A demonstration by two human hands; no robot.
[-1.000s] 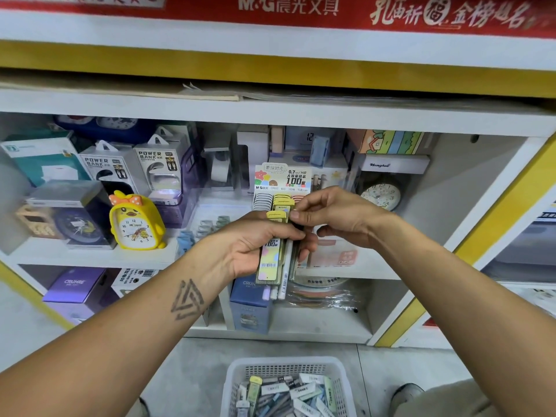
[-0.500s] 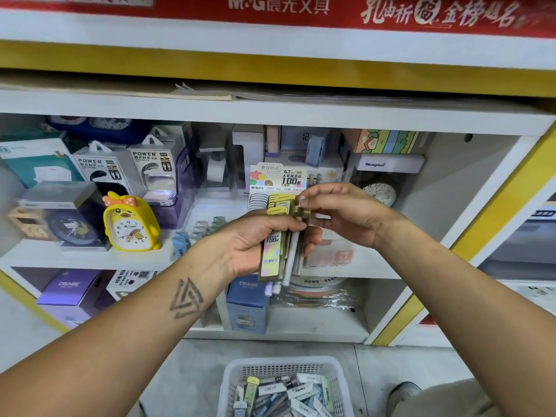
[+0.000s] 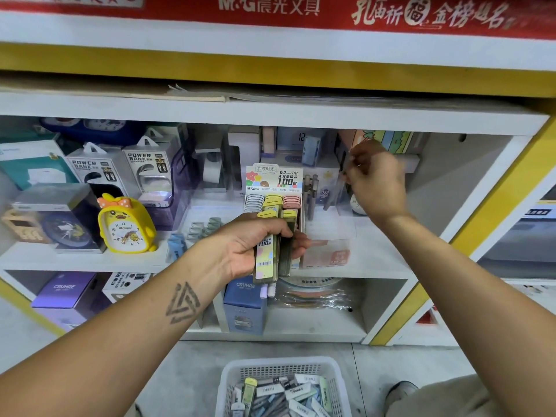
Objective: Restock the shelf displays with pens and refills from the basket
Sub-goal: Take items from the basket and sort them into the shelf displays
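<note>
**Packs in One Hand, Other Hand Up at the Shelf**

The left hand (image 3: 255, 239) has its fingers wrapped around a bunch of refill packs (image 3: 272, 251), yellow-green ones, with two pens (image 3: 267, 289) poking out below. It holds them up in front of the refill display (image 3: 273, 191) on the middle shelf (image 3: 376, 266). The right hand (image 3: 374, 179) is up by the clear pen holder (image 3: 331, 191) at the back. Its fingers are bent as if pinching something small, but it is blurry, so I cannot tell if its grip is on anything.

The white basket (image 3: 337, 374) sits on the floor below, with more packs and pens inside.

What could go wrong? The left hand holds many thin packs at once. If the grip gets loose, one could slip and fall. The two pens at the bottom look the least safe. The right hand could also bump the clear holder and tip the pens (image 3: 311, 191) in it.

Hard to see: the right fingertips are fuzzy. The basket is cut off at the bottom edge. The left hand hides the lower part of the display, so how full it is cannot be told.
</note>
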